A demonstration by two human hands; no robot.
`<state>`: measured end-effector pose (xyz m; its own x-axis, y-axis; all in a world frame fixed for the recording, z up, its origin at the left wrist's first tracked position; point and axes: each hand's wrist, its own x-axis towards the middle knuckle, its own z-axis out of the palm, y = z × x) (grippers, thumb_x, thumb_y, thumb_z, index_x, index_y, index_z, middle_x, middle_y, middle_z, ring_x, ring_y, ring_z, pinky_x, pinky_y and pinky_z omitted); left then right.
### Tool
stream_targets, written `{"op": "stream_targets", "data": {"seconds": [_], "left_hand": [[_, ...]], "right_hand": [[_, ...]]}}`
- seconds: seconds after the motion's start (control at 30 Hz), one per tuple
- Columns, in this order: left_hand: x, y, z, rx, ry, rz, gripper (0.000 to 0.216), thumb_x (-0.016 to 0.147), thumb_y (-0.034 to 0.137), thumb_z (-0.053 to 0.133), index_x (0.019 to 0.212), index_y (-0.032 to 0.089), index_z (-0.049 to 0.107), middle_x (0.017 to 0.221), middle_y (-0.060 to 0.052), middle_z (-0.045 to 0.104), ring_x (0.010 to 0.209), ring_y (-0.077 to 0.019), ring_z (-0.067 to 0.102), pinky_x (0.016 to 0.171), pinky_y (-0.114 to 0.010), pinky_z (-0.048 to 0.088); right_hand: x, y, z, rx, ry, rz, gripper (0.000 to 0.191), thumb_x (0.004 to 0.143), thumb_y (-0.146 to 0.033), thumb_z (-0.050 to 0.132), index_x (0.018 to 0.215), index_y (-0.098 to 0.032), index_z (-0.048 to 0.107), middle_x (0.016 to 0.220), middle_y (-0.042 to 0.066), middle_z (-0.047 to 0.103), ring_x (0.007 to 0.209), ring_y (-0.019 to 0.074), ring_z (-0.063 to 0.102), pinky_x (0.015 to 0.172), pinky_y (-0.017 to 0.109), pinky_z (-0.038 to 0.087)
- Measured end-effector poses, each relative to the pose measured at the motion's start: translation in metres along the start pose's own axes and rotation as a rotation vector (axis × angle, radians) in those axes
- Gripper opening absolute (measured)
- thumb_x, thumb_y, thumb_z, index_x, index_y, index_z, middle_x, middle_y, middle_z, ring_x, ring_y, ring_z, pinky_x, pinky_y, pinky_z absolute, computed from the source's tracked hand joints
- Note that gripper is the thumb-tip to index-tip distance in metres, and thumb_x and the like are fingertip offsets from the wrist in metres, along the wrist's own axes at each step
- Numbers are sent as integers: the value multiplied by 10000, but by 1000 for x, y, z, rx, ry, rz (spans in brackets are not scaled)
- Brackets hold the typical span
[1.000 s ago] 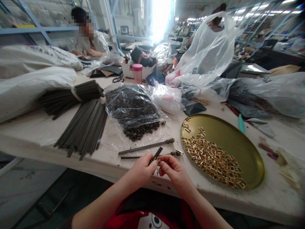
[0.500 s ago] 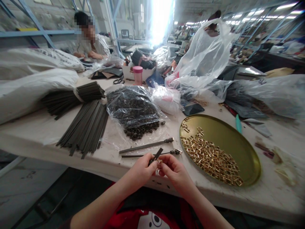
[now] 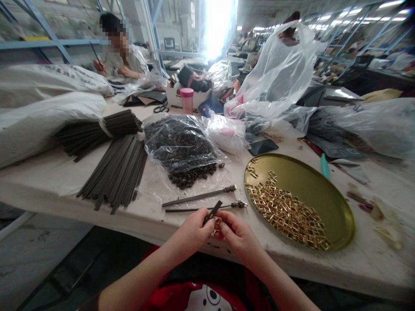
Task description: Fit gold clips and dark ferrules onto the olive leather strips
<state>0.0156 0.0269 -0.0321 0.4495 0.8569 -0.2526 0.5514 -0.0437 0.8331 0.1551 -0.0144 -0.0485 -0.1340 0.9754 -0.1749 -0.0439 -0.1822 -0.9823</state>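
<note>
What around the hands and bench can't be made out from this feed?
Head view:
Lower part of the dark strip: hidden by the left hand.
How the gold buckle sits: too small, partly covered by the right hand.
Count of dark loops: obscured by glare on the clear bag.
Lower white sack: cut off by the left edge.

White light (image 3: 218, 30) glares beside blue metal frames (image 3: 29, 44), with ceiling lights (image 3: 391, 4) at upper right.
</note>
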Motion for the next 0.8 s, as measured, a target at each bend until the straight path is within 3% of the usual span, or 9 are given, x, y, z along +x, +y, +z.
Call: {"op": "stream_targets", "data": {"seconds": [0.47,0.63,0.8], "left_hand": [[3,0,5,8,34,-4,135,779,254,415,702,175,493,661,17,555,620,-139,478,558,-235,329],[2,6,-14,-23,-6,58,284,859,370,326,717,176,478,604,33,490,576,-123,449,546,-231,327],[-7,15,-38,111,-83,105,248,865,316,339,768,181,523,620,33,489,602,-125,469,561,-222,325]], "right_hand": [[3,7,1,-126,61,-60,272,814,-285,498,1060,-202,581,800,23,598,658,133,541,600,255,444],[6,2,1,163,206,1,238,724,-347,633,879,-196,534,646,-40,540,543,99,529,542,241,436],[5,-9,-2,539,194,128,328,631,-325,734,850,-199,525,645,-46,578,516,74,539,516,213,449]]}}
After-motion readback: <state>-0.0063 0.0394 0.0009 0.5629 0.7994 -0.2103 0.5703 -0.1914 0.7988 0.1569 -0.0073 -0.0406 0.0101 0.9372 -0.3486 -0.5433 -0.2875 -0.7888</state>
